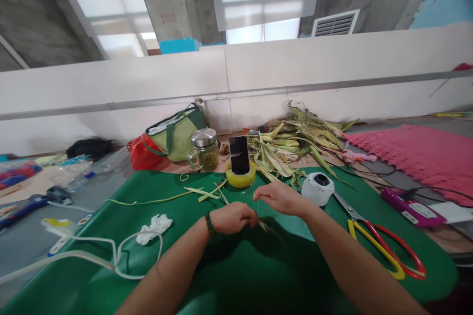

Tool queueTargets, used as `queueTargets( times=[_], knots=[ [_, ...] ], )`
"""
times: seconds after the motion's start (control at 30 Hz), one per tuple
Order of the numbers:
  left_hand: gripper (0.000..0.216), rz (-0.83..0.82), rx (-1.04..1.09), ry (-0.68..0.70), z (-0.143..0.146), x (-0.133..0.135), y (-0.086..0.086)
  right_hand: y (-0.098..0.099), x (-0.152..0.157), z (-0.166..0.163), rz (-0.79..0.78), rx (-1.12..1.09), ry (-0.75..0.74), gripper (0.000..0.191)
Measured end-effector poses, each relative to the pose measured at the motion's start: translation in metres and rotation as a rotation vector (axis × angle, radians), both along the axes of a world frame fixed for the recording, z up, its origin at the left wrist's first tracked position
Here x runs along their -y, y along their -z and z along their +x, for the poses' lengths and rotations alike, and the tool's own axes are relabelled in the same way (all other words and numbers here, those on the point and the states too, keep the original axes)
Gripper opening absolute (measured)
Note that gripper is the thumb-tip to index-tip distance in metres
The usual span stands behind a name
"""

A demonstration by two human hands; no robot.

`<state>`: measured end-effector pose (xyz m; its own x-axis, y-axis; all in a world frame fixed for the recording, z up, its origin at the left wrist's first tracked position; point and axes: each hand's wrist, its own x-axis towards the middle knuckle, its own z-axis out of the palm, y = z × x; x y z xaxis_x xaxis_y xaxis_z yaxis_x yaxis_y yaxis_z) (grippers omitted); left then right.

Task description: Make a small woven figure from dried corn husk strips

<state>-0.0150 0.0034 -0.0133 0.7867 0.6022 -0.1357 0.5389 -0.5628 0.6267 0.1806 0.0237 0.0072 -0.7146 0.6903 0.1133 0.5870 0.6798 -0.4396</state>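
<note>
Both my hands meet over the green mat (229,275) in the middle of the view. My left hand (233,218), with a dark bead bracelet on the wrist, is closed in a pinch on a thin pale leaf strip (268,228) that sticks out to the right beneath it. My right hand (281,198) is closed too, its fingers pinched just above and right of the left hand; what it grips is too thin to make out. Loose pale strips (201,193) lie on the mat just beyond the hands.
A heap of corn husks (295,140) lies behind. A phone (239,154) stands in a yellow tape roll (241,178). A white tape roll (318,188), red-and-yellow scissors (384,246), a glass jar (203,150), a green bag (177,133), a white cord (92,248) and a pink mat (417,155) surround the work area.
</note>
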Motion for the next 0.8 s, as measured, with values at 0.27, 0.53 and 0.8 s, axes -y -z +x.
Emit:
queueTargets(
  times=[0.27, 0.53, 0.8],
  knots=[
    [0.035, 0.243, 0.279, -0.748, -0.01, -0.019, -0.002, 0.02, 0.007, -0.031, 0.019, -0.096, 0.109, 0.028],
    [0.015, 0.294, -0.053, -0.624, 0.009, -0.003, 0.012, 0.007, 0.021, -0.03, 0.186, 0.165, 0.106, 0.025],
    [0.043, -0.047, 0.442, -0.437, -0.01, -0.01, -0.007, 0.014, -0.01, -0.011, -0.102, -0.294, 0.048, 0.031]
  ],
)
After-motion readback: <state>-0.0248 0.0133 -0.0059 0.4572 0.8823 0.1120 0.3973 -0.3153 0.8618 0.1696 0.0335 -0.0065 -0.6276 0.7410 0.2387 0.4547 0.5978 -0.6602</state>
